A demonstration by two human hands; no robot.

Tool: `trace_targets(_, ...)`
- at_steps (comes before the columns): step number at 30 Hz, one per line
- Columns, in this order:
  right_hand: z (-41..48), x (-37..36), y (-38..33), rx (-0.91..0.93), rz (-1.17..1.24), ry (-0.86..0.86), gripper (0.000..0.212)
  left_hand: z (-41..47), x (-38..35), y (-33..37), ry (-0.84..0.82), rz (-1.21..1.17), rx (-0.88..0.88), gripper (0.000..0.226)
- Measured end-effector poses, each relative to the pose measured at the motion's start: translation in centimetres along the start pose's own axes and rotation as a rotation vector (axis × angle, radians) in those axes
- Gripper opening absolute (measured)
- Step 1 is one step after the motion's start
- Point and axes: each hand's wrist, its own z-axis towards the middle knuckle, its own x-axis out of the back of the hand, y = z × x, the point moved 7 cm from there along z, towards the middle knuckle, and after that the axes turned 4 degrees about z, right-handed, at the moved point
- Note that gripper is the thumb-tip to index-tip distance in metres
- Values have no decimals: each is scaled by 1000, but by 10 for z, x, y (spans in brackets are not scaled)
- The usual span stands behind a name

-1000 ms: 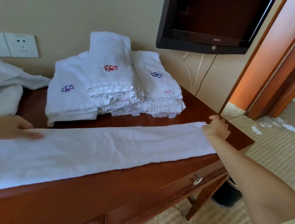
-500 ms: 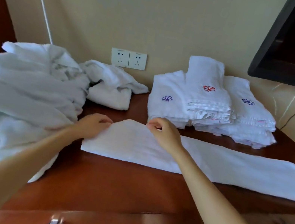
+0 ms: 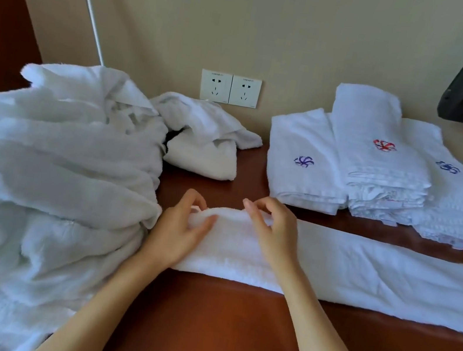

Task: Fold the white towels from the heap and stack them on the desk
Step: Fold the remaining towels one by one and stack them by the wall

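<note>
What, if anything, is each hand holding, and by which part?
Both the left hand and right hand pinch the long folded towel at its left end.

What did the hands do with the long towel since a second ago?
The right-hand grip let go of the long towel at its far right end and came across to the left end. The left-hand grip, which lay flat on it, now pinches that end too, and together they raise it slightly. The rest of the towel stays stretched on the desk. The folded stack and the heap are unmoved.
</note>
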Motion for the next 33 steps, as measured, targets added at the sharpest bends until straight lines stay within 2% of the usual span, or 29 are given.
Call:
trace_targets(3,-2,-4,-2,-70,122,-154,15,4,-10,-8,-136,-186,196,35)
trace_targets(6,-5,-6,-6,-146,261,-232,5,4,-7,-15,-138,-376,345,37)
trace_targets(8,-3,-5,-11,-143,327,-226,7,3,-6,-17,-125,-531,372,40)
trace_targets(9,-1,-4,-13,-139,365,-216,9,4,-4,-15,-107,-571,325,46)
trace_targets(11,6,-5,-13,-145,411,-192,18,5,7,-6,-8,-464,157,57)
trace_targets(13,14,-12,-10,-159,374,-203,24,3,13,3,103,-214,11,61)
trace_targets(15,18,-28,-8,-159,273,-273,25,-1,12,4,150,38,-39,60)
trace_targets(18,17,-51,-5,-112,69,-332,22,-6,6,-6,119,247,18,57)
trace_targets(21,14,-64,-4,15,-123,-350,21,-4,2,-12,68,363,103,61)
trace_targets(25,7,-66,-5,115,-236,-336,17,-4,-4,-19,-8,466,140,64)
trace_targets(28,-1,-65,-11,191,-324,-290,16,-5,-4,-19,4,530,137,60)
trace_targets(33,-24,-56,-10,89,-414,-291,24,-7,-4,-16,63,600,118,52)
